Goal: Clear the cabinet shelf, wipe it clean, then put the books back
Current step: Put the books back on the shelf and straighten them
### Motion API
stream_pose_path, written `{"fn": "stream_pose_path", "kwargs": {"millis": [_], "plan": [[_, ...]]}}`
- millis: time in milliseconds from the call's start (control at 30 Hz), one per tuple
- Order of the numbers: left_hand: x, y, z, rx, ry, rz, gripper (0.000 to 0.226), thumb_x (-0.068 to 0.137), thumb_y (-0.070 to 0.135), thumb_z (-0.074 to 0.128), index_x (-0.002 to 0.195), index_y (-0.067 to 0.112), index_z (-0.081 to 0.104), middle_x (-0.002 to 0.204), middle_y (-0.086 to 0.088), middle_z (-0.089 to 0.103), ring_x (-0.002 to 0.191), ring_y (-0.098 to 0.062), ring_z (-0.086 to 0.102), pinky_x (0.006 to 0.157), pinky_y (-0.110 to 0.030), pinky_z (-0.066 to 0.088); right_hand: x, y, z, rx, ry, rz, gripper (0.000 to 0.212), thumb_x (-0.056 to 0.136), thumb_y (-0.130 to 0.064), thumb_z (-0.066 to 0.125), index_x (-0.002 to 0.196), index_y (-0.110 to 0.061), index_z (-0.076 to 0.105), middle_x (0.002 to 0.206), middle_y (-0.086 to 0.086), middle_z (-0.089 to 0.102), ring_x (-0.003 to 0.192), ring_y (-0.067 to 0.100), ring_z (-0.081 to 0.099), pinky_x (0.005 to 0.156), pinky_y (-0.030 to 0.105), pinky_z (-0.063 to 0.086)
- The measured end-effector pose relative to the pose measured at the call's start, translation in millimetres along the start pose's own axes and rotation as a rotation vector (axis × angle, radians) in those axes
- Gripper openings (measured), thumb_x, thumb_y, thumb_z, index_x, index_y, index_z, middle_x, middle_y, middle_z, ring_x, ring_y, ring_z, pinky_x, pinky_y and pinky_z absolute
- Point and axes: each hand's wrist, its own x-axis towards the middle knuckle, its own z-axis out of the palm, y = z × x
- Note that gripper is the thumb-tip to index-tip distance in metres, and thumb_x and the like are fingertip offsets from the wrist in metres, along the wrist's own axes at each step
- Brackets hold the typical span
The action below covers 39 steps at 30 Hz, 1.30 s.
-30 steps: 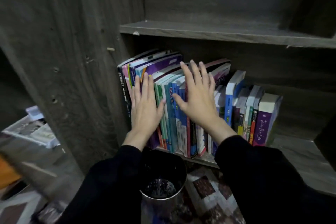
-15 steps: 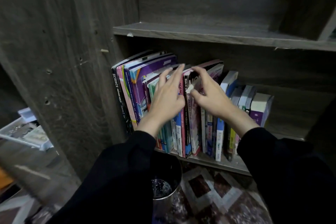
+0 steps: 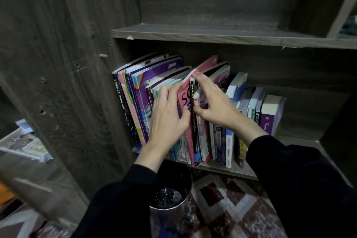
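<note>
Both arms, in black sleeves (image 3: 301, 183), extend from the lower edge of the frame toward its centre. The left hand (image 3: 168, 118) shows its back, with the fingers curled into the books (image 3: 139, 98) and the thumb against a cover. The right hand (image 3: 218, 106) hooks its index finger over a top edge, thumb below, pinching books.

books (image 3: 229, 145): small spine titles unreadable | papers (image 3: 25, 145): blurred | metal cup (image 3: 166, 220): base cut off
</note>
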Motion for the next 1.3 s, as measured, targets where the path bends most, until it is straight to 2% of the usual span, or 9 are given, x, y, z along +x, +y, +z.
{"fn": "stream_pose_path", "kwargs": {"millis": [133,267,433,533,633,800,933,1067,1300], "plan": [[7.9,0.9,9.9,-0.118,-0.008,-0.171,0.053,0.092,0.015,0.061,0.141,0.017,0.039,0.122,0.003,0.043,0.101,-0.002,0.047,0.088,-0.013,0.036,1.8,-2.8,0.8,-0.009,-0.008,0.031,0.085,0.080,-0.021,0.061,0.152,-0.021,0.016,0.159,0.000,0.015,0.145,0.017,0.016,0.113,0.029,0.018],[4.2,7.2,8.8,-0.166,0.035,-0.189,0.050,0.089,0.002,0.062,0.134,0.013,0.046,0.104,-0.006,0.065,0.055,0.003,0.053,0.059,-0.013,0.048,2.2,-4.1,1.1,-0.016,-0.027,0.057,0.087,0.080,-0.027,0.062,0.152,-0.023,0.013,0.160,0.000,0.012,0.146,0.018,0.013,0.116,0.035,0.021],[-27.1,0.2,5.3,-0.139,0.195,-0.095,0.045,0.089,0.005,0.062,0.132,0.011,0.050,0.120,-0.008,0.065,0.071,-0.030,0.066,0.067,-0.037,0.059,2.9,-1.7,0.3,-0.069,-0.046,0.046,0.086,0.084,-0.030,0.061,0.153,-0.023,0.010,0.161,-0.002,0.008,0.146,0.017,0.013,0.113,0.030,0.017],[-31.1,-7.8,6.9,-0.213,0.179,-0.080,0.054,0.090,0.011,0.065,0.134,0.024,0.037,0.118,0.008,0.060,0.057,-0.006,0.060,0.056,-0.010,0.048,5.3,-1.9,1.6,-0.088,-0.047,0.053,0.087,0.083,-0.031,0.061,0.153,-0.022,0.010,0.160,-0.002,0.009,0.146,0.016,0.014,0.113,0.031,0.018],[-29.4,-7.6,7.2,-0.274,0.113,-0.100,0.066,0.087,0.004,0.067,0.132,0.029,0.026,0.115,0.018,0.052,0.078,0.007,0.058,0.068,0.001,0.042,6.8,-2.8,2.1,-0.114,-0.055,0.049,0.087,0.083,-0.031,0.061,0.153,-0.022,0.010,0.161,-0.002,0.008,0.146,0.015,0.012,0.114,0.029,0.014],[-25.1,2.2,-11.4,-0.225,0.054,-0.112,0.058,0.092,0.004,0.058,0.132,0.029,0.025,0.078,0.013,0.052,0.051,-0.019,0.060,0.049,-0.039,0.055,6.6,-3.7,0.3,-0.117,-0.075,0.070,0.087,0.084,-0.032,0.060,0.153,-0.025,0.007,0.161,-0.005,0.005,0.146,0.019,0.015,0.115,0.036,0.023],[-21.1,4.2,-41.3,-0.186,0.212,-0.053,0.057,0.089,0.001,0.062,0.136,0.016,0.032,0.097,0.011,0.060,0.071,-0.005,0.065,0.059,-0.011,0.053,8.0,-6.6,0.1,-0.120,-0.084,0.080,0.086,0.084,-0.031,0.060,0.152,-0.029,0.007,0.161,-0.005,0.005,0.144,0.021,0.020,0.109,0.036,0.029],[-31.8,-2.1,-34.7,-0.248,0.179,-0.038,0.081,0.088,0.005,0.066,0.140,0.037,0.013,0.126,0.008,0.054,0.092,0.001,0.060,0.079,-0.003,0.046,8.7,-9.7,-1.8,-0.126,-0.091,0.094,0.086,0.085,-0.031,0.061,0.152,-0.027,0.008,0.161,-0.003,0.007,0.144,0.022,0.022,0.110,0.037,0.029],[-43.7,11.0,-60.4,-0.195,0.214,-0.059,0.073,0.083,-0.010,0.063,0.130,0.030,0.025,0.106,0.035,0.039,0.084,0.016,0.054,0.064,0.006,0.040,10.2,-11.6,-5.4,-0.199,-0.109,0.094,0.086,0.083,-0.034,0.061,0.152,-0.025,0.010,0.160,-0.006,0.007,0.134,0.024,0.041,0.096,0.037,0.041]]}}
